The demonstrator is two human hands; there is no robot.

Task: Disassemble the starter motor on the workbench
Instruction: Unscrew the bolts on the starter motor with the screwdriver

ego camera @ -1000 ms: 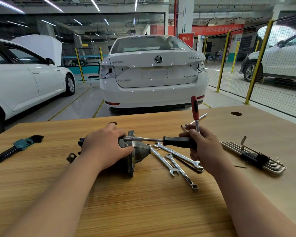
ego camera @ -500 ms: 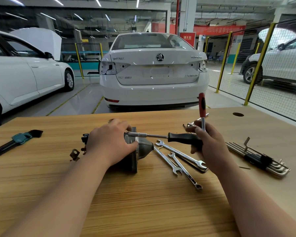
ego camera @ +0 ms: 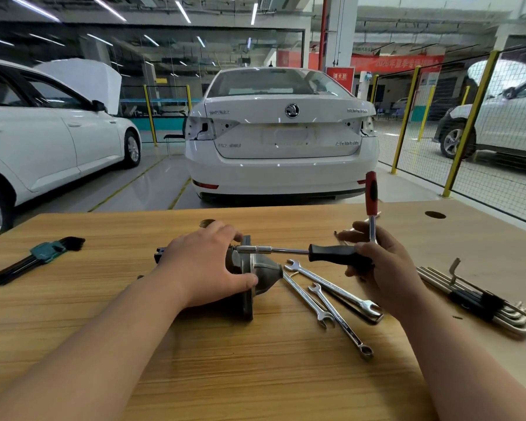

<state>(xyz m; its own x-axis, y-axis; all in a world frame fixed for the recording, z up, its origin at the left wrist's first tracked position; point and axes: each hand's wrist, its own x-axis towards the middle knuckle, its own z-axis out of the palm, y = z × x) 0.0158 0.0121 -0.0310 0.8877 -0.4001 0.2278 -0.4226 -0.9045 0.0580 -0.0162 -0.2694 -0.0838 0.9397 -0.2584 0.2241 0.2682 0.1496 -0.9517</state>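
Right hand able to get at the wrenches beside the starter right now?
Probably yes for reach: wrenches lie uncovered close beside the right hand. But it grips the black-handled driver, so it looks occupied.

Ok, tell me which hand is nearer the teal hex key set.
Left. The left hand grips the starter motor, to the right of the teal hex key set; the right hand holds the black-handled driver farther right, beyond the motor.
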